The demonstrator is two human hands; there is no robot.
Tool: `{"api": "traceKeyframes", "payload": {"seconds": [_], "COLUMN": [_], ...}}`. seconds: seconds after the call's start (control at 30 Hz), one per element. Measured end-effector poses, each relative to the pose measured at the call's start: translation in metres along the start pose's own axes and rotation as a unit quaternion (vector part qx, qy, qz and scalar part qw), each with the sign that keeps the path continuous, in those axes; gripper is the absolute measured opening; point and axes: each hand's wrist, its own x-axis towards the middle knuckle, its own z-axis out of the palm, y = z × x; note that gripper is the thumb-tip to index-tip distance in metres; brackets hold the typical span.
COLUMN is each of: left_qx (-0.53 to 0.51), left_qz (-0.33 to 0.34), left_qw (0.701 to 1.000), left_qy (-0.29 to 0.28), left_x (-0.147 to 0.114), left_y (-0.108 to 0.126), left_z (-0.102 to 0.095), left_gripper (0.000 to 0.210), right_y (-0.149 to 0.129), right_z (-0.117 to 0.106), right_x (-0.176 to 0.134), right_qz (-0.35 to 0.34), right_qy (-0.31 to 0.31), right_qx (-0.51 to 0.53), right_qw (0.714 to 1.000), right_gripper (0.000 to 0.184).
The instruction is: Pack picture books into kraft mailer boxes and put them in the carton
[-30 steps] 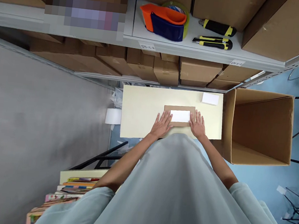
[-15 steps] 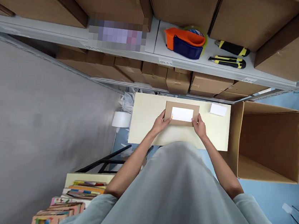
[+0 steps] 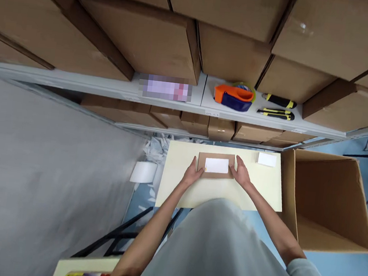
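A flat brown cardboard box (image 3: 216, 176) lies on the cream table, with a white label (image 3: 216, 165) on its top face. At its left edge is my left hand (image 3: 192, 173), fingers stretched forward beside the box and the thumb over its near left corner. My right hand (image 3: 241, 173) is on the other side, fingers extended and apart from the thumb, which rests on the box near the label's right end. Neither hand is wrapped round the box. A stack of white labels (image 3: 267, 160) sits at the table's far right corner.
The cream table (image 3: 178, 190) stands below a shelf (image 3: 171, 104) of cardboard boxes. On the shelf are an orange and blue tape dispenser (image 3: 233, 98) and two utility knives (image 3: 277, 114). A large open carton (image 3: 329, 203) is at the right. A white roll (image 3: 143, 172) and paper scraps are at the left.
My view has tilted upward, so the table sits lower in the picture. My fingers have loosened from the box's sides, and my right fingers have straightened.
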Motion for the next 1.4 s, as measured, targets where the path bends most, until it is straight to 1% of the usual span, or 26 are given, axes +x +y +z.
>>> {"api": "traceKeyframes", "payload": {"seconds": [0.03,0.07,0.13,0.2,0.27,0.3,0.37,0.43,0.5,0.57,0.67,0.77,0.87,0.93,1.03,1.1,1.2,1.3,1.4], "left_qx": [0.002,0.003,0.01,0.017,0.02,0.02,0.016,0.015,0.025,0.039,0.059,0.066,0.05,0.026,-0.012,-0.024,-0.02,0.003,0.03], "left_qz": [0.0,0.024,0.134,0.237,0.313,0.337,0.366,0.375,0.368,0.355,0.342,0.334,0.327,0.322,0.31,0.299,0.294,0.298,0.297], "left_qw": [0.999,0.997,0.982,0.957,0.932,0.923,0.912,0.909,0.914,0.918,0.92,0.917,0.912,0.907,0.902,0.904,0.908,0.914,0.921], "left_qy": [0.034,0.073,0.133,0.168,0.18,0.183,0.185,0.179,0.172,0.17,0.183,0.207,0.241,0.269,0.3,0.304,0.298,0.276,0.251], "left_x": [0.001,0.004,0.012,0.027,0.051,0.066,0.096,0.12,0.134,0.137,0.126,0.105,0.073,0.043,-0.013,-0.05,-0.095,-0.122,-0.135], "left_y": [0.012,0.028,0.07,0.121,0.169,0.189,0.218,0.231,0.231,0.225,0.217,0.215,0.217,0.215,0.209,0.203,0.195,0.19,0.189], "left_z": [-0.01,-0.021,-0.046,-0.069,-0.086,-0.091,-0.095,-0.093,-0.087,-0.081,-0.073,-0.067,-0.066,-0.068,-0.067,-0.061,-0.044,-0.023,-0.007], "left_gripper": [0.094,0.09,0.079,0.075,0.072,0.071,0.072,0.073,0.074,0.075,0.073,0.071,0.069,0.066,0.061,0.055,0.043,0.035,0.031], "right_y": [-0.01,-0.023,-0.052,-0.082,-0.109,-0.119,-0.133,-0.14,-0.143,-0.145,-0.147,-0.146,-0.138,-0.128,-0.106,-0.086,-0.055,-0.029,-0.013], "right_z": [-0.018,-0.038,-0.084,-0.127,-0.161,-0.173,-0.185,-0.187,-0.183,-0.179,-0.178,-0.182,-0.183,-0.181,-0.171,-0.161,-0.144,-0.129,-0.125], "right_x": [0.003,0.008,0.023,0.049,0.087,0.108,0.15,0.185,0.208,0.219,0.218,0.206,0.174,0.138,0.068,0.022,-0.036,-0.075,-0.099], "right_qz": [-0.037,-0.074,-0.134,-0.183,-0.217,-0.231,-0.242,-0.221,-0.197,-0.183,-0.178,-0.187,-0.215,-0.226,-0.214,-0.233,-0.278,-0.305,-0.314], "right_qy": [0.043,0.081,0.149,0.19,0.203,0.198,0.181,0.161,0.142,0.129,0.119,0.112,0.122,0.126,0.094,0.071,0.071,0.091,0.1], "right_qx": [-0.005,-0.012,-0.034,-0.058,-0.08,-0.09,-0.107,-0.127,-0.14,-0.148,-0.159,-0.158,-0.136,-0.129,-0.144,-0.151,-0.141,-0.126,-0.125], "right_qw": [0.998,0.994,0.979,0.963,0.951,0.948,0.947,0.953,0.96,0.963,0.964,0.963,0.959,0.957,0.962,0.958,0.947,0.939,0.936], "right_gripper": [0.071,0.069,0.066,0.067,0.069,0.07,0.073,0.075,0.074,0.072,0.071,0.069,0.073,0.076,0.077,0.07,0.056,0.049,0.047]}}
